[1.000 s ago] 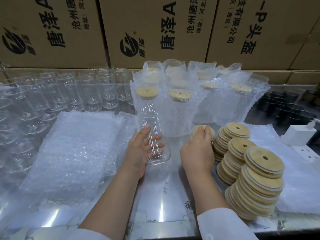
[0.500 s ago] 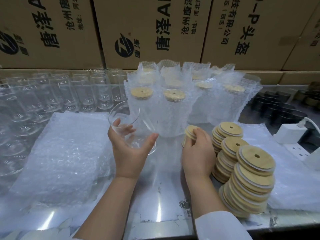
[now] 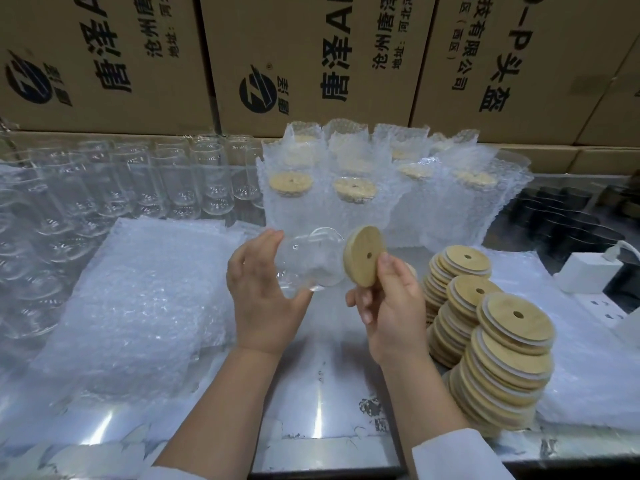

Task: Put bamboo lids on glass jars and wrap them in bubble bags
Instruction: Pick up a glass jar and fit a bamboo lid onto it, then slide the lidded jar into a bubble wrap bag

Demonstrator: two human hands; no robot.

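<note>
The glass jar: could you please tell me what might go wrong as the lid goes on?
1. The bamboo lid, pinched at its edge by the right hand, is tilted and may seat crooked on the glass jar.
2. The left hand holds the jar sideways in the air; smooth glass could slip.
3. The leaning lid stacks beside the right wrist could topple if bumped.

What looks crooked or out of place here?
The bamboo lid stacks on the right lean and fan out rather than standing straight, so they might slide. Nothing looks broken or spilled; the glass jar in the left hand and the lid in the right hand seem intact.
</note>
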